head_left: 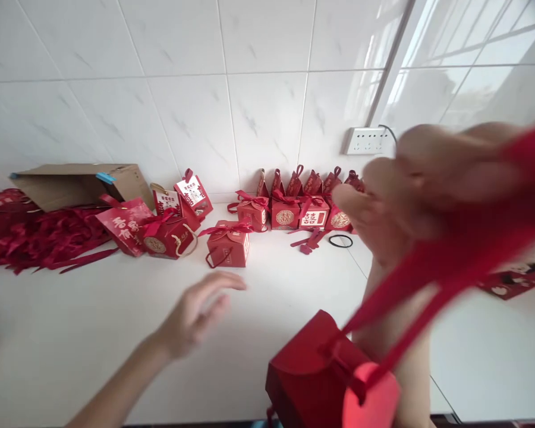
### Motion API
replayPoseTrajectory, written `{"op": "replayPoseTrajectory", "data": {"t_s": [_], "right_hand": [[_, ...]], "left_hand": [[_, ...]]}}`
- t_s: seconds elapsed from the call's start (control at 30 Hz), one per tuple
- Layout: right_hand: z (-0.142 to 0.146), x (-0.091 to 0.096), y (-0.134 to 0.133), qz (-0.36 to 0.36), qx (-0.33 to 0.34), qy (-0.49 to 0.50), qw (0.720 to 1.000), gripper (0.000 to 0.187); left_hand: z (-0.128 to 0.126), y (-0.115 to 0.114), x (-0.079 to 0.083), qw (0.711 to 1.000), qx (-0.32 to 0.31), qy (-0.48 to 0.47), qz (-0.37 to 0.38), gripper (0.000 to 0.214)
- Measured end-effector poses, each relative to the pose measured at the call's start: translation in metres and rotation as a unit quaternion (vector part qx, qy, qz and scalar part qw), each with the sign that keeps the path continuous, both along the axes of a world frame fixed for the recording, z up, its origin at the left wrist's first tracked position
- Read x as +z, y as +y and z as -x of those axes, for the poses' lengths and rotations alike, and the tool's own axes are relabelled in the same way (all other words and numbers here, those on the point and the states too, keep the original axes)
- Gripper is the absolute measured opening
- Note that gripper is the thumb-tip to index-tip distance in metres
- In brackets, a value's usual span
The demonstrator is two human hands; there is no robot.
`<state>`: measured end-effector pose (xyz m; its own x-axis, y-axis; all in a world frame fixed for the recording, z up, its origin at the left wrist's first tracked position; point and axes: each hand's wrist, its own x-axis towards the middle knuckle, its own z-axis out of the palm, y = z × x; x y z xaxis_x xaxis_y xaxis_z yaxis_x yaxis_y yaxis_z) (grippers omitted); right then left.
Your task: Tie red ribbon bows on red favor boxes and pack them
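Note:
My right hand [410, 196] is raised close to the camera, blurred, its fingers closed on a red ribbon [455, 267]. The ribbon runs down to a red gift box [312, 374] that sits or hangs at the bottom of the view near the counter's front edge. My left hand [196, 312] hovers over the white counter [116, 321], fingers spread and holding nothing. It is nearest to a small red box with a ribbon bow [229, 242] a little beyond it.
A row of finished red gift boxes [294, 205] stands along the tiled wall. At the left lie a heap of red ribbons [40, 238], an opened cardboard box [80, 181] and more red boxes [169, 232]. A black ring [340, 241] and a wall socket [368, 140] are on the right.

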<state>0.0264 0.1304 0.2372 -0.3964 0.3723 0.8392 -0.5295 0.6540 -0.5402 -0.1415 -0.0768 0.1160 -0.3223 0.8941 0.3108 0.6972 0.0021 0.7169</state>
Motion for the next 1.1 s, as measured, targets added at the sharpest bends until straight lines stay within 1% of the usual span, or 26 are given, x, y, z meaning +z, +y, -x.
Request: {"op": "replayPoseTrajectory", "data": {"t_s": [0.03,0.07,0.1,0.13,0.17,0.2,0.27,0.37,0.4,0.47,0.53,0.57,0.67,0.77,0.83,0.93,1.03,1.1], "right_hand": [[0.002,0.000,-0.004,0.015,0.028,0.022,0.999,0.042],[0.004,-0.001,-0.008,0.028,0.053,0.046,0.997,0.037],[0.006,-0.002,-0.012,0.036,0.068,0.063,0.995,0.031],[0.008,-0.004,-0.015,0.035,0.068,0.069,0.995,0.025],[0.009,-0.005,-0.017,0.027,0.055,0.065,0.996,0.020],[0.011,-0.006,-0.019,0.020,0.041,0.058,0.997,0.017],[0.014,-0.007,-0.021,0.017,0.031,0.042,0.999,0.012],[0.018,-0.007,-0.021,0.033,0.047,0.029,0.998,0.015],[0.019,-0.007,-0.021,0.039,0.050,0.027,0.998,0.016],[0.020,-0.007,-0.021,0.047,0.043,0.026,0.998,0.018],[0.020,-0.008,-0.021,0.049,0.031,0.020,0.998,0.021],[0.021,-0.008,-0.021,0.047,0.027,0.015,0.998,0.023],[0.021,-0.007,-0.021,0.034,0.025,-0.004,0.999,0.026],[0.023,-0.006,-0.021,0.032,0.021,0.000,0.999,0.026],[0.025,-0.007,-0.022,0.030,0.017,0.012,0.999,0.024],[0.029,-0.010,-0.027,-0.006,0.008,0.005,1.000,0.024],[0.032,-0.014,-0.038,-0.043,0.011,-0.032,0.998,0.023],[0.032,-0.016,-0.046,-0.052,0.024,-0.045,0.997,0.019]], "left_hand": [[-0.021,0.012,-0.005,0.997,-0.061,-0.031,0.019,0.043],[-0.039,0.022,-0.008,0.994,-0.088,-0.065,0.023,0.053],[-0.054,0.031,-0.010,0.991,-0.098,-0.090,0.011,0.061],[-0.064,0.039,-0.010,0.989,-0.094,-0.110,0.000,0.067],[-0.071,0.046,-0.008,0.987,-0.090,-0.131,-0.009,0.068],[-0.074,0.052,-0.007,0.985,-0.088,-0.148,-0.015,0.065],[-0.071,0.062,-0.002,0.980,-0.100,-0.173,-0.011,0.049],[-0.056,0.071,0.007,0.978,-0.123,-0.168,-0.017,0.027],[-0.051,0.073,0.011,0.978,-0.132,-0.163,-0.023,0.025],[-0.044,0.075,0.017,0.974,-0.152,-0.165,-0.024,0.027],[-0.043,0.075,0.021,0.973,-0.159,-0.169,-0.007,0.030],[-0.043,0.075,0.021,0.975,-0.146,-0.168,0.001,0.029],[-0.047,0.073,0.017,0.985,-0.076,-0.153,-0.002,0.022],[-0.048,0.067,0.010,0.988,-0.041,-0.149,-0.006,0.023],[-0.048,0.058,0.005,0.988,-0.027,-0.149,0.000,0.023],[-0.046,0.041,0.000,0.991,-0.006,-0.132,0.022,0.022],[-0.046,0.023,-0.001,0.997,0.023,-0.066,0.038,0.020],[-0.047,0.013,-0.002,0.998,0.048,-0.013,0.031,0.019]]}}
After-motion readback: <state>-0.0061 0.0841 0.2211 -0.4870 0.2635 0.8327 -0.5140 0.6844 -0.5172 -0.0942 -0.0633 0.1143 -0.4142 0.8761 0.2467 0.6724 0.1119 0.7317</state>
